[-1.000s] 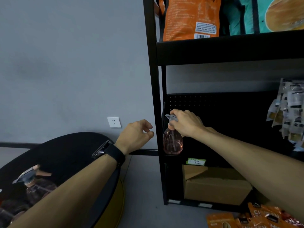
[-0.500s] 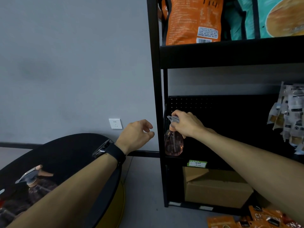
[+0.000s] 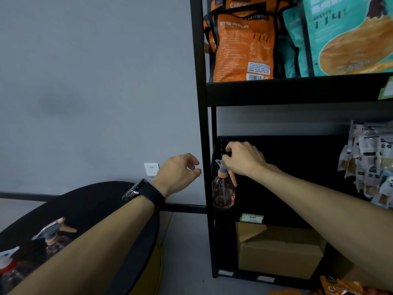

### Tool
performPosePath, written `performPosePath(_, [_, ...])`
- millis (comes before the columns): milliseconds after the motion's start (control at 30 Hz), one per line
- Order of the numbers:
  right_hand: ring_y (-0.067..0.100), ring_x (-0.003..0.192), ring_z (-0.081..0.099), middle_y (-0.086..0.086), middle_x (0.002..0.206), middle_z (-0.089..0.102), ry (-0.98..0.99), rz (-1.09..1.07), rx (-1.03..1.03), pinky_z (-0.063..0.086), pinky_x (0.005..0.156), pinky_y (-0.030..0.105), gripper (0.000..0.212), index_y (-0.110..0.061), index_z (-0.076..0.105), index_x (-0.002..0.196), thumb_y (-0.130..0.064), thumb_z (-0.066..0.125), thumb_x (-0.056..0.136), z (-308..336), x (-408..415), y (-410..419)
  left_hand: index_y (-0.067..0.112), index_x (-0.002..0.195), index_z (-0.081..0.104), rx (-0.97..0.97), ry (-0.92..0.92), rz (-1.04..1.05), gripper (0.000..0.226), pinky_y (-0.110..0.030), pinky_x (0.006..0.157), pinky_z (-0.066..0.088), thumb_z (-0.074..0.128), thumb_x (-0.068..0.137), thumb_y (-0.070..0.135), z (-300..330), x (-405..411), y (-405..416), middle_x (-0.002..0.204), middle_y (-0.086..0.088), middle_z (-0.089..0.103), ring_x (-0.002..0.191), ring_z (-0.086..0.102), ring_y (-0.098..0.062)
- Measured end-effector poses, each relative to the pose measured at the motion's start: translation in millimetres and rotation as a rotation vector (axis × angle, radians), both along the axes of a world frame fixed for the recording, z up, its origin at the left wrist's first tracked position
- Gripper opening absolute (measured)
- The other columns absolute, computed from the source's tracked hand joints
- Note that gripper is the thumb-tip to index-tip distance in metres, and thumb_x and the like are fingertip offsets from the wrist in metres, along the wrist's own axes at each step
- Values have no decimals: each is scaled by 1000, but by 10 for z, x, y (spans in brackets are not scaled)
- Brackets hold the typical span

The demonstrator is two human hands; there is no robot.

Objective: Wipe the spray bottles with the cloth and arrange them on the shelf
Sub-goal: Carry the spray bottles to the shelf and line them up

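Note:
A clear pink spray bottle [image 3: 223, 193] with an orange collar and trigger stands upright at the left end of the black shelf [image 3: 287, 219]. My right hand [image 3: 244, 158] sits on its grey spray head, fingers pinched around the top. My left hand [image 3: 177, 173] hovers empty left of the shelf post, fingers loosely curled, a dark watch on the wrist. Two more spray bottles stand on the round black table [image 3: 95, 201] at lower left: one with an orange trigger [image 3: 53, 237], one at the frame edge [image 3: 8, 265]. No cloth is in view.
Orange bags [image 3: 240, 45] and teal bags [image 3: 348, 35] fill the upper shelf. Small packets [image 3: 370, 165] hang at the right. A cardboard box [image 3: 278, 252] sits under the bottle's shelf, orange packs [image 3: 340, 289] lie on the floor, and a wall socket [image 3: 151, 169] is behind my left hand.
My right hand has slid up from the bottle's neck to its spray head, uncovering the orange trigger. The bottle stays on the shelf. My left hand has barely moved.

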State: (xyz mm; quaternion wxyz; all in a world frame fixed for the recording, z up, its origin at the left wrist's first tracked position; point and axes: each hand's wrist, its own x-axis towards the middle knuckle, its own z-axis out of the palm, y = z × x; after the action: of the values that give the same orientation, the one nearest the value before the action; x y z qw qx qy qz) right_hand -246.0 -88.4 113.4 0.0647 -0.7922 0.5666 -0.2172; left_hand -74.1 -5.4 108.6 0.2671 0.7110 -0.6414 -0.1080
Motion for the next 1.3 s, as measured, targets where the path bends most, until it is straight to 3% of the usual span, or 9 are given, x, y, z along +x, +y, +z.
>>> performPosePath(267, [18,77,59,4,99,69,-29,67,-34,44,62,26,22,-17,66,109,-30,55,94,246,8,239,24,114,62,-57,-14,2,22,-18,72,38,61,93,32,266,-61,202,110,10,66,87,55,-9])
performPosePath(333, [18,76,60,4,94,69,-31,88,-34,46,60,26,20,-16,67,104,-29,55,94,299,35,305,24,113,62,-73,-20,10,22,-16,67,39,61,92,32,326,-56,260,110,10,66,84,55,-8])
performPosePath(433, [18,74,63,3,89,69,-33,119,-52,48,58,27,18,-17,67,98,-28,54,93,383,85,404,23,113,62,-97,-17,20,23,-21,71,45,61,91,32,417,-31,363,110,10,67,72,54,-5])
performPosePath(600, [20,81,63,2,94,67,-39,150,-72,55,68,33,20,-17,67,100,-29,54,92,479,191,546,24,115,62,-109,-27,63,25,-21,75,40,60,92,32,515,55,531,111,11,66,87,56,-9])
performPosePath(933, [24,98,62,3,113,66,9,225,-66,51,76,32,33,-19,61,121,-31,50,93,468,559,771,26,115,62,-119,-12,151,24,-22,76,39,59,91,32,539,373,818,111,12,65,88,55,-9])
performPosePath(1167, [25,99,61,3,112,67,48,329,-33,51,75,31,30,-17,63,117,-29,50,93,339,1003,907,24,115,62,-114,-7,218,25,-23,76,41,59,91,31,421,766,1062,111,11,65,88,55,-11])
performPosePath(1300, [27,94,62,5,107,67,54,382,8,55,79,37,27,-15,65,110,-29,51,92,216,1325,986,23,116,61,-106,-14,262,26,-15,65,38,59,91,30,322,1050,1251,111,10,65,89,56,-9])
